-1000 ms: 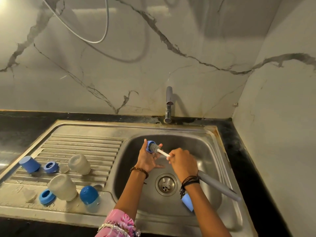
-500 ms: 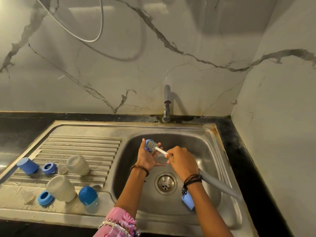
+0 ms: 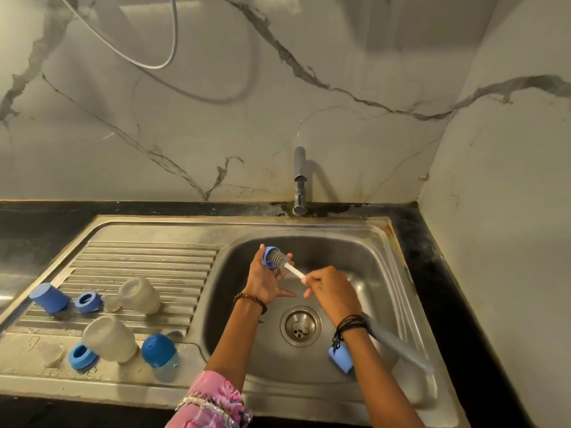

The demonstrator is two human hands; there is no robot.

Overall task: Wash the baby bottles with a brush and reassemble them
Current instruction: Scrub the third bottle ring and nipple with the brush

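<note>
Left grip: blue ring was held by the left hand over the sink.
Right grip: brush was gripped by the right hand.
Drainboard, left: two bottles, two rings, two caps were counted.
Sink, near: one blue cap.

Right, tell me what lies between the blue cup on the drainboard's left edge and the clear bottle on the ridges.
In the head view, a blue ring and a small clear teat lie between the blue cup and the bottle.
</note>
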